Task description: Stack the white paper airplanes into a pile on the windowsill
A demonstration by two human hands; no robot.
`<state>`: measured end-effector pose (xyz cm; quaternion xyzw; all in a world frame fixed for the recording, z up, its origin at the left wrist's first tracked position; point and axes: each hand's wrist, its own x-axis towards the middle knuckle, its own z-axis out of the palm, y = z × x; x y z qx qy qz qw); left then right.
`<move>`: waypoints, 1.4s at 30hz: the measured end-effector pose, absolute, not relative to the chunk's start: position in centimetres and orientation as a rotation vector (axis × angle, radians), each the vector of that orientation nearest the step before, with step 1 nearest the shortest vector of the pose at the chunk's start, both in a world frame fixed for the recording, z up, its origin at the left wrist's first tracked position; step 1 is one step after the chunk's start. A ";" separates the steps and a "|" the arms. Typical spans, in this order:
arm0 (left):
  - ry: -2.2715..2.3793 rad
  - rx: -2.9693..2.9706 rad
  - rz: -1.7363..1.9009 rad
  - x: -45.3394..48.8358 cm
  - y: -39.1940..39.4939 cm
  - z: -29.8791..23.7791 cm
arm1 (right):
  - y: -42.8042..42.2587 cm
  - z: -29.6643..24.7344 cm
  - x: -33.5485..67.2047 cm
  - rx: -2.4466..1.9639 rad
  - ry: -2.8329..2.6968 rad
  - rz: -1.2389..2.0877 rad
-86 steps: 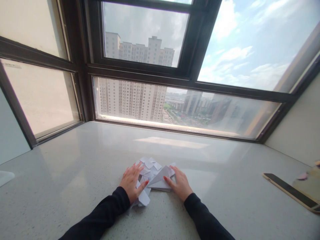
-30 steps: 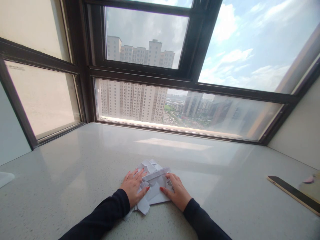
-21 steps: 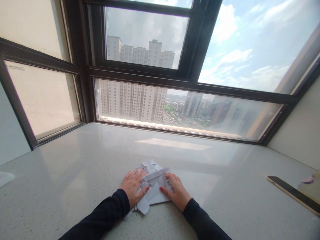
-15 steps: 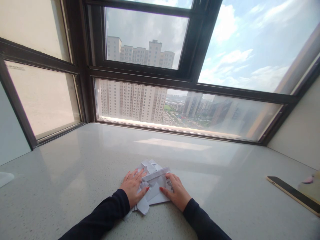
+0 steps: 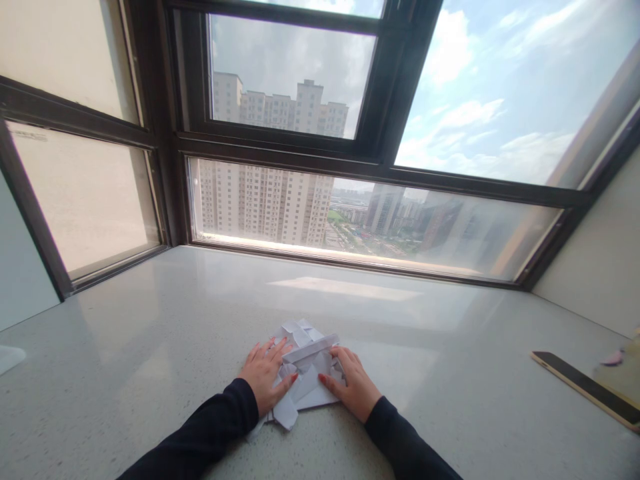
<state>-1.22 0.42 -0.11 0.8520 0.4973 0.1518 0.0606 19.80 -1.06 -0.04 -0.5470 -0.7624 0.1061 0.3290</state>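
several dark-framed windows (image 5: 285,145) round speckled ledge (image 5: 450,373); left hand (image 5: 267,377) spread on folded papers (image 5: 311,383), right hand (image 5: 357,385) half-curled, holding edge.

A: Where can a hand pass?
B: Over the broad strip of ledge (image 5: 450,373) between the right hand (image 5: 357,387) and the phone (image 5: 583,387); likewise beyond the folded paper (image 5: 313,373), up to the window frame (image 5: 280,153).
A: And the obstacles?
B: The left hand (image 5: 265,380) covers the paper's left side; the right hand blocks its right.
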 end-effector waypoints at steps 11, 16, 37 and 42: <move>1.512 2.572 0.446 -1.2 0.4 0.0 | -1.0 0.0 19.8 -1.445 -2.006 0.281; 1.507 2.570 0.420 -1.2 0.3 0.2 | -1.1 0.1 19.7 -1.450 -2.021 0.283; 1.488 2.574 0.468 -1.2 0.5 -0.1 | -1.0 -0.2 19.9 -1.424 -2.005 0.296; 1.482 2.575 0.483 -1.2 0.5 -0.2 | -1.0 -0.1 19.8 -1.429 -1.990 0.291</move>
